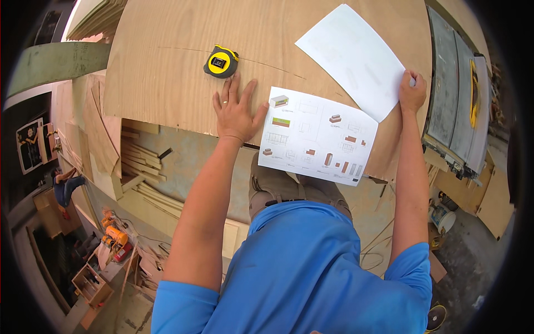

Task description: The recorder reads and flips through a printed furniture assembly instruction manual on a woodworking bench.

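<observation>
My left hand (237, 114) lies flat on a plywood sheet (167, 89), fingers spread and a ring on one of them. Just beyond its fingertips sits a black and yellow tape measure (213, 69). To the right of that hand, a printed sheet of furniture drawings (314, 133) hangs partly over the near edge of the plywood. A blank white paper (350, 55) lies farther off, its lower corner meeting the drawing sheet. My right hand (412, 93) is closed on the right corner of the white paper; the fingertips are partly hidden.
A grey machine table (453, 94) with a yellow piece on it stands along the right side. Wood strips (139, 161) are stacked below at the left. Orange power tools (115, 236) and a wooden box (92, 285) lie lower left. Another person (67, 186) is at far left.
</observation>
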A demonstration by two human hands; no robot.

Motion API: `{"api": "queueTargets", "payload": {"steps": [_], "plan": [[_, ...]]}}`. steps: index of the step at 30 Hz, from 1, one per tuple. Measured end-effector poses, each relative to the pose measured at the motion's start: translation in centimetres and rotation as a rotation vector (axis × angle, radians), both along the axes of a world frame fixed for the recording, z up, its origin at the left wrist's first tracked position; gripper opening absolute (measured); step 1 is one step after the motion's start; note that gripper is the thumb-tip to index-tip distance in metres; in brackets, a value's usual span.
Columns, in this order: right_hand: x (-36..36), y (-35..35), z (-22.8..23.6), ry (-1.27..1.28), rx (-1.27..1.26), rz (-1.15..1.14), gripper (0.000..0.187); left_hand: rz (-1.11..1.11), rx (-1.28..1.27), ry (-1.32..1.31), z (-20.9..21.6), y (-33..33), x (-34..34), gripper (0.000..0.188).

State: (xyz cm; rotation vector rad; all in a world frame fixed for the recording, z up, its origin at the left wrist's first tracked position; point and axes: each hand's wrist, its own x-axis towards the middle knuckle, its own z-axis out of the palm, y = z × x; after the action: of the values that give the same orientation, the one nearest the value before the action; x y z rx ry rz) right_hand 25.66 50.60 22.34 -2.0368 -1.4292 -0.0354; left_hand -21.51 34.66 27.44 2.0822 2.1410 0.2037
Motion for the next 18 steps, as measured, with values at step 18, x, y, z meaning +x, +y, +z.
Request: {"api": "queueTargets", "payload": {"steps": [18], "plan": [[0.21,0.23,0.07,-0.014,-0.032,-0.009,0.035,-0.001,0.013,0.000,-0.22,0.11,-0.01,0.065]]}}
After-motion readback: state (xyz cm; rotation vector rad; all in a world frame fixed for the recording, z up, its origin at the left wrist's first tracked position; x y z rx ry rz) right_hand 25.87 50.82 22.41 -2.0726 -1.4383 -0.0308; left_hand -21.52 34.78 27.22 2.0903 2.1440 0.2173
